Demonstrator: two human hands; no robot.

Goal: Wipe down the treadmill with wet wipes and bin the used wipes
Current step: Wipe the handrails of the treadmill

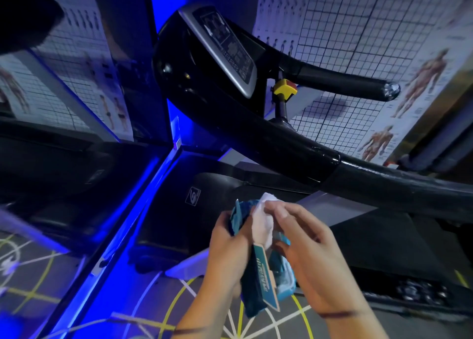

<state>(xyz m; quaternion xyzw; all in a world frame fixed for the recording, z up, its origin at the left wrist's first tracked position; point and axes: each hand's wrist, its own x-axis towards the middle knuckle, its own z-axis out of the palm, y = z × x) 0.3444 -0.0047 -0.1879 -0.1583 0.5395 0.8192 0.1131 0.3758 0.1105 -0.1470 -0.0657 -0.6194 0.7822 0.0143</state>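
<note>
Your left hand (227, 244) grips the wipes pack (261, 277), your right hand (304, 251) pinches the white wipe (261, 223); pull it slowly so only one sheet comes out

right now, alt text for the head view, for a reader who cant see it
A left hand holds a teal wet wipes pack while the right hand pinches a white wipe sticking out of it. Behind them stands a black treadmill, its console and handrail lit blue.

Left hand (225, 246) gripping wipes pack (258, 279), right hand (304, 246) pinching white wipe (263, 218), treadmill (230, 103) behind
</note>
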